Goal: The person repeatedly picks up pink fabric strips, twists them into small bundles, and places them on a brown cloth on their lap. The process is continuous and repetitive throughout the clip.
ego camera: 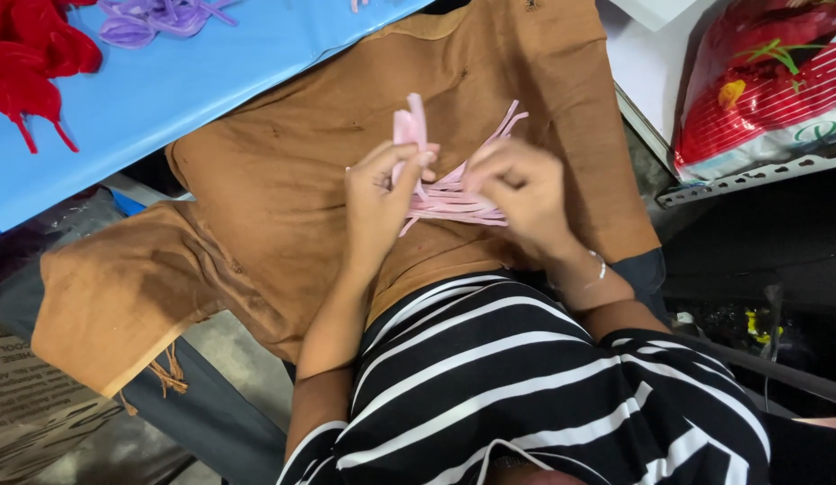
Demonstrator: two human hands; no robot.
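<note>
- Hands are seen at the centre of the frame, both closed on a bundle of pink strips held over a brown cloth spread across the lap.
- The left hand is shown with fingers pinched together on folded loops of the strips, which stand up above the fingertips towards the top of the frame.
- The right hand is shown with fingers curled and pressed onto the other end of the bundle; how tightly it is gripped cannot be told, as the fingertips are turned away from the camera.
- The long axis of the bundle is laid roughly left to right between the two hands, with loose ends fanned up and to the right past the right hand's knuckles.
- Neither hand is nearer: both are touching the bundle, the left at the looped end, the right at the fanned end.
- A blue table surface is seen at upper left, bearing red ribbon pieces and purple ribbon pieces, well apart from the hands.
- A red and white plastic bag is seen at upper right.
- A black-and-white striped shirt fills the lower centre of the frame.
</note>
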